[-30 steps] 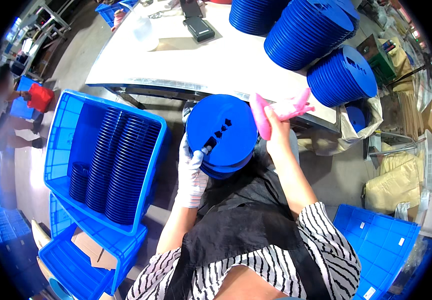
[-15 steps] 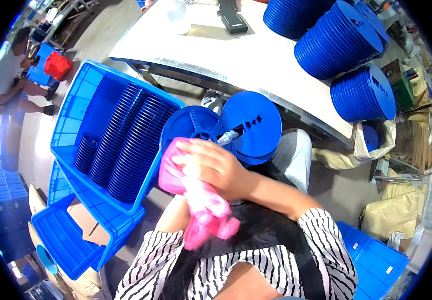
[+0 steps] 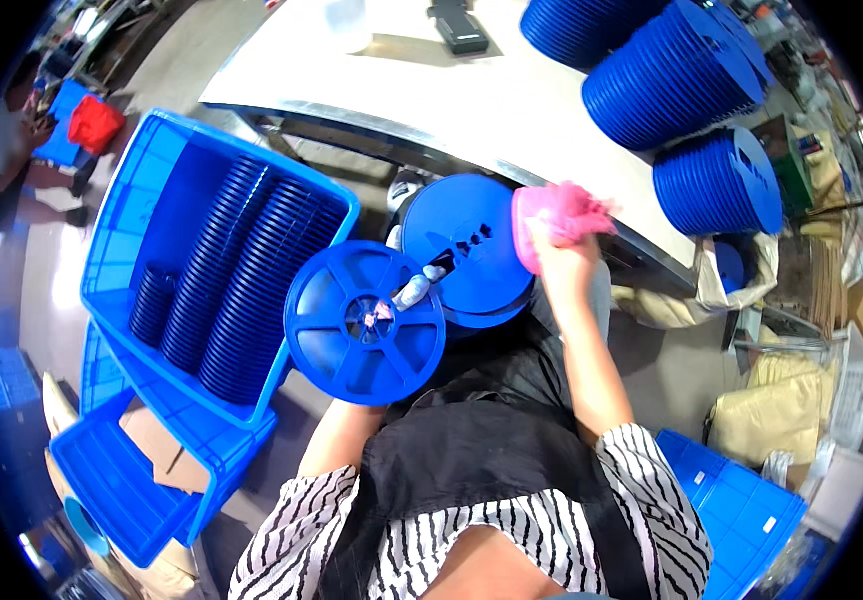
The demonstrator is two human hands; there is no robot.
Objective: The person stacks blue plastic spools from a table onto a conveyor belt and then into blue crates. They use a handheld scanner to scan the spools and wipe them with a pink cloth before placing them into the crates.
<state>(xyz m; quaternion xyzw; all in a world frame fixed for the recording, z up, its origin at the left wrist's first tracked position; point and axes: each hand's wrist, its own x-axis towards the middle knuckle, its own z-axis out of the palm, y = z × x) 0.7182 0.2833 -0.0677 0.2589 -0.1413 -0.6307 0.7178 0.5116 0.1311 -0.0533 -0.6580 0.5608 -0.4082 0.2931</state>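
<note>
A spoked blue plastic reel disc (image 3: 337,300) is in my left hand (image 3: 412,293), tilted toward me. Most of that hand is hidden behind the disc; a white-wrapped fingertip presses its right rim, and something pale pink shows through the hub. My right hand (image 3: 564,262) is closed around a crumpled pink cloth (image 3: 572,215), raised at the right, apart from the disc. Between the hands, on my lap, lies a stack of blue discs (image 3: 462,225) with a row of dark cut-outs, partly behind the held disc.
A blue crate (image 3: 127,235) at the left holds rows of blue discs (image 3: 262,290). More blue bins (image 3: 127,480) stand below it. Bundled blue discs (image 3: 667,80) and a black device (image 3: 460,30) rest on the white table (image 3: 402,90). Another person (image 3: 2,160) is at far left.
The pink cloth has moved with my right hand from the disc's front to the right. My left hand's disc has come nearer and now shows its whole face. The view has shifted slightly.
</note>
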